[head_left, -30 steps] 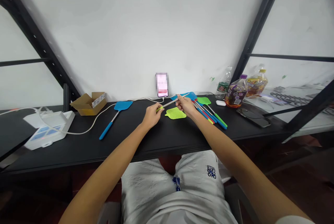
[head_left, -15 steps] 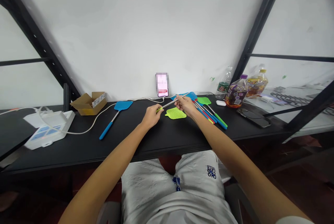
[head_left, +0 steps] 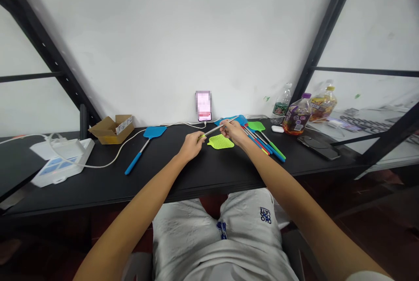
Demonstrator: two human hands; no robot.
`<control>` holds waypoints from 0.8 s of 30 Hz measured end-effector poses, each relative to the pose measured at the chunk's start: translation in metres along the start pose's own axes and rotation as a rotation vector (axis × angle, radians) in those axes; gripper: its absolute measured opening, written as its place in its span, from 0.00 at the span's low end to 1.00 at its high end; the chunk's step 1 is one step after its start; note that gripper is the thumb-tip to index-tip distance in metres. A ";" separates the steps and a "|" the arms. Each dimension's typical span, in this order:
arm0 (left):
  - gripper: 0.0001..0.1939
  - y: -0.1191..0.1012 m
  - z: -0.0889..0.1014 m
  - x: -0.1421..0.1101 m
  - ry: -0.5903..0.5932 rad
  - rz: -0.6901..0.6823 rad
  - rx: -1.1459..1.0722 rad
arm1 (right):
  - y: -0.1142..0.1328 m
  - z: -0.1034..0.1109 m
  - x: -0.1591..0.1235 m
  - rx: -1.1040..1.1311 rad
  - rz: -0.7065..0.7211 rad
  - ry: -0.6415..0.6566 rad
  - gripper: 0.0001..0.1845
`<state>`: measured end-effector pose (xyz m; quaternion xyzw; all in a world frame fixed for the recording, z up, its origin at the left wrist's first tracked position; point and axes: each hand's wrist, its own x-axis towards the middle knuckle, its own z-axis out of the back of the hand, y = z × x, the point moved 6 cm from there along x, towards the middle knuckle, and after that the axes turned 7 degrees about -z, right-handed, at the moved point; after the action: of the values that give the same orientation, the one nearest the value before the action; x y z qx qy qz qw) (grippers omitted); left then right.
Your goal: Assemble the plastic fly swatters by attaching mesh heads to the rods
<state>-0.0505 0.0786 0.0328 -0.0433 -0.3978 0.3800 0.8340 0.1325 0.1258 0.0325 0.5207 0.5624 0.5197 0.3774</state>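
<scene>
Above the black desk, my left hand (head_left: 191, 145) is closed around the yellow-green grip of a fly swatter handle (head_left: 213, 130). My right hand (head_left: 234, 131) pinches the metal rod of that same handle, whose bare tip sticks out beyond the fingers to the upper right. Below the rod, a yellow-green swatter head (head_left: 221, 142) lies flat on the desk, apart from the handle. On the left lies a complete blue fly swatter (head_left: 142, 151). Several swatter handles (head_left: 262, 143) in blue, red and green lie right of my right hand, by a green swatter head (head_left: 256, 126) and blue heads (head_left: 241, 119).
A lit phone (head_left: 204, 106) leans on the wall, its cable running left along the black desk (head_left: 163, 176). To the left are an open cardboard box (head_left: 113, 131) and a white power strip (head_left: 63, 163). Bottles (head_left: 296, 115), a white case (head_left: 277, 128) and a dark phone (head_left: 318, 147) are right.
Both hands have shifted only very slightly, still holding the handle in the same way. Everything on the desk looks unmoved.
</scene>
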 end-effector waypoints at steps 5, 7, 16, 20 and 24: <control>0.12 -0.004 -0.001 0.000 0.037 -0.016 -0.004 | 0.004 -0.001 -0.001 -0.016 0.017 -0.001 0.12; 0.12 -0.005 -0.001 0.001 0.037 -0.027 -0.005 | 0.006 0.000 -0.002 -0.030 0.030 0.006 0.12; 0.12 -0.005 -0.006 0.000 0.041 -0.035 -0.050 | 0.011 0.002 -0.004 -0.032 0.048 -0.014 0.11; 0.11 -0.005 -0.008 0.000 0.045 -0.019 -0.073 | 0.012 0.002 -0.004 -0.013 0.057 -0.007 0.10; 0.12 -0.007 -0.009 -0.001 0.055 -0.003 -0.100 | 0.012 0.002 -0.003 -0.017 0.064 0.015 0.10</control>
<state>-0.0405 0.0747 0.0291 -0.0949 -0.3932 0.3571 0.8419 0.1375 0.1225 0.0438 0.5310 0.5439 0.5404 0.3609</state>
